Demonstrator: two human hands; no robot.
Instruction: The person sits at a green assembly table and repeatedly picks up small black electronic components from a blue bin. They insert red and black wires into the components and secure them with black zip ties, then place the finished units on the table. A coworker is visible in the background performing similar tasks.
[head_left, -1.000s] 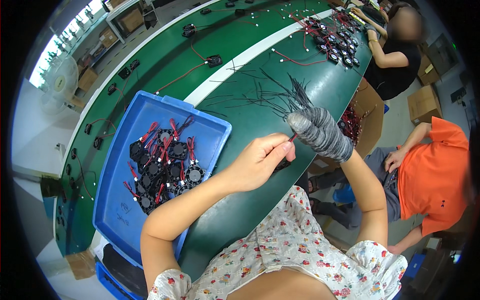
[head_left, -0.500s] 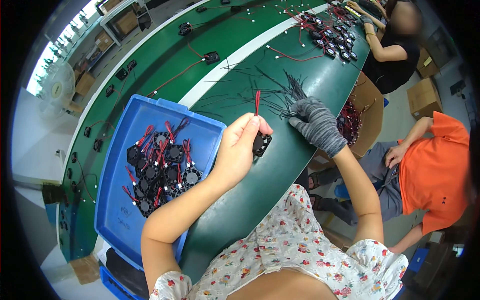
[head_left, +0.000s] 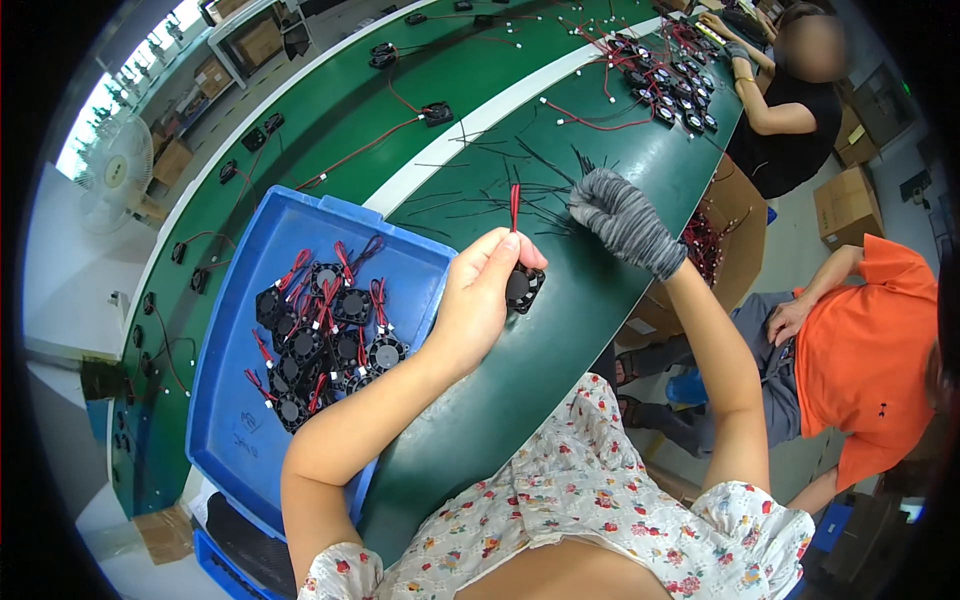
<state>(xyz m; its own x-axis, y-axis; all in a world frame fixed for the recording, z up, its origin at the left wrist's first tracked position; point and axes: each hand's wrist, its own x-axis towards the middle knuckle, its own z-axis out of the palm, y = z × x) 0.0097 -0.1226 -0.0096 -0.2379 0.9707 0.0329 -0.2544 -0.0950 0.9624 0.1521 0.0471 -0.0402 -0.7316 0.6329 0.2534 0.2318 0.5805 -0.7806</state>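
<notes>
In my left hand (head_left: 480, 295), bare and closed, is a small black cooling fan (head_left: 523, 288). Its red wire bundle (head_left: 515, 205) is folded and sticks up above my fingertips. My right hand (head_left: 628, 222) wears a grey knitted glove and has its fingers curled over a heap of thin black ties (head_left: 583, 165); the fingertips are partly hidden. More loose black ties (head_left: 450, 200) lie scattered between my hands and the white strip. On my left, a blue tray (head_left: 235, 440) holds several black fans (head_left: 305, 345) with bundled red wires.
Beyond the white strip (head_left: 400, 178), a green belt (head_left: 330, 120) carries spaced-out fans (head_left: 437, 113). More fans (head_left: 665, 85) are piled at the far right of the green table (head_left: 480, 410). A cardboard box (head_left: 745, 250) of wired parts and two people are to the right.
My right hand has moved slightly up and left over the heap of black ties, and its fingers have curled in. My left hand stays with the fan.
</notes>
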